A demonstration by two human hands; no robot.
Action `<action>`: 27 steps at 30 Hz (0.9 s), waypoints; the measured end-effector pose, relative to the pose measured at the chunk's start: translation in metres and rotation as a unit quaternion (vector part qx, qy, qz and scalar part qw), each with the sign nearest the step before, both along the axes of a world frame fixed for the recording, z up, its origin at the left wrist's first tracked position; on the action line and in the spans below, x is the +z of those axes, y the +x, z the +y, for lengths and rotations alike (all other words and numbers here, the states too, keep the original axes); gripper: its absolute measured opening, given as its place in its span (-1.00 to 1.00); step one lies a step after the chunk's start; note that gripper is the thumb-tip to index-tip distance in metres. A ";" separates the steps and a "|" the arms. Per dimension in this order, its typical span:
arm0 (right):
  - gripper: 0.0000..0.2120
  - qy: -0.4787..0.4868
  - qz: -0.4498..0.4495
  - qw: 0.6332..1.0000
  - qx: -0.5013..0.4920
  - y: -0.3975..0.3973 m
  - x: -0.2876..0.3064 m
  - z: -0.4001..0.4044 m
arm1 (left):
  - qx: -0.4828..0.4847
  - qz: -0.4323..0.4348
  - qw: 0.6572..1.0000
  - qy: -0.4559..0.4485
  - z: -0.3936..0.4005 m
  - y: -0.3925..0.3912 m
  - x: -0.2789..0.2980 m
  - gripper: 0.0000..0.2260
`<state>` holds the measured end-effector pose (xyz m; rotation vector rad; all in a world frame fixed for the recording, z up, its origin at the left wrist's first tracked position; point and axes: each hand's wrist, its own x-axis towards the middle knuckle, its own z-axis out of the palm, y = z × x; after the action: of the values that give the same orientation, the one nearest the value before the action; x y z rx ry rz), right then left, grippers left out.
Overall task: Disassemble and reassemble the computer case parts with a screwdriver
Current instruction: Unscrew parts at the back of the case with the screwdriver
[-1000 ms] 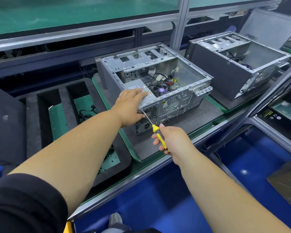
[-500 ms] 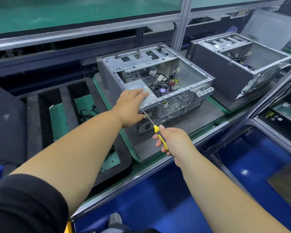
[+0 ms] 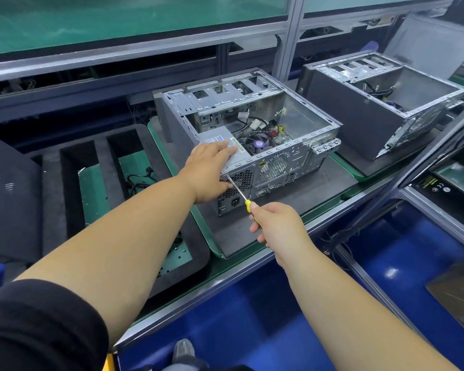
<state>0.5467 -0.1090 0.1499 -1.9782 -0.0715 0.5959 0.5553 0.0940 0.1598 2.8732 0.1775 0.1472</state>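
A: Screwdriver [image 3: 241,192] tip sits at the upper left corner of the power supply's [image 3: 227,141] rear grille, right beside the left thumb. I'd judge this is the step of working 1 of the mounting screws on the back of the computer case [image 3: 252,129], though whether it is going out or in I cannot tell.

B: Where's the case itself?

A: On a dark mat [image 3: 319,188] on the tabletop [image 3: 198,287], side panel off, rear panel toward the person, fan and cables showing inside.

B: And the hands?

A: Left hand [image 3: 209,170] lies over the near top corner, fingers straight and flat on the power supply, thumb down the rear face, pressing to steady the box. Right hand [image 3: 276,223] is curled round the yellow handle, arm stretched forward, shaft angled up and left toward the screw.

B: What does the next move call for?

A: Probably keeping the tip seated square in the screw head while the wrist turns, with the left hand bracing so the case doesn't slide. The screw is too small to make out, so a slipping tip is the risk I'd watch.

B: Anything else nearby?

A: A 2nd open case [image 3: 381,103] sits to the right, and a black foam tray [image 3: 73,183] to the left.
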 end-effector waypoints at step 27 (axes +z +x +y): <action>-0.59 0.007 0.107 0.994 -0.005 0.000 0.013 0.006 | -0.006 -0.014 1.000 -0.005 0.003 0.001 -0.005 -0.23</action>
<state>0.5464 -0.1027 0.1631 -1.8878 0.0656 0.7959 0.5566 0.0966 0.1545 2.8612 0.1540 0.1830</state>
